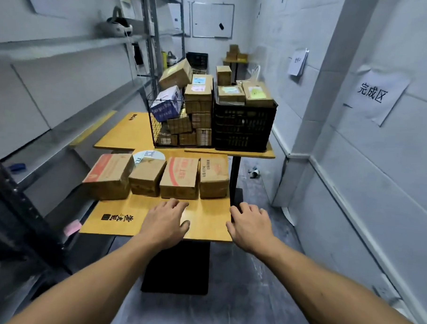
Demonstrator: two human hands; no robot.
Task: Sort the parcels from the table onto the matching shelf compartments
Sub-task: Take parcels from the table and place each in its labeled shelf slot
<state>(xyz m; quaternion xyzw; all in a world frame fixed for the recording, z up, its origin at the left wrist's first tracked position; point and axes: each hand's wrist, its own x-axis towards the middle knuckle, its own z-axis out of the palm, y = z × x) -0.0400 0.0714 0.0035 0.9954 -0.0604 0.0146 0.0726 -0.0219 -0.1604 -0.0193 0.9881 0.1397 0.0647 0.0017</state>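
Reaching forward, both bare arms stretch out from the bottom of the view, palms down. Left hand (167, 221) is over the near edge of the table (121, 222), fingers loosely spread and relaxed, holding nothing; cannot tell if it touches the top. Right hand (251, 227) is at the table's right near corner, mostly past the edge, fingers also loose and spread, holding nothing, thumb next to the table edge. Four parcels (180, 178) stand in a row across the table's far half, just beyond both hands, brown cardboard, taped, sides touching or nearly so; neither hand touches them. A round white label (149, 155) lies on the table behind the row. Table top is yellow wood with a black printed logo (118, 217) near its front left. Beyond the table stands a second yellow table (125, 133) carrying a wire basket (160, 125) and a black crate (243, 129), both heaped with more boxes. Left of the table runs a grey metal shelf (66, 45), a white headset (115, 26) on an upper level. Right of the table is a white wall with a paper sign (374, 95). Far beyond the table, a whiteboard (212, 19) hangs on the back wall.
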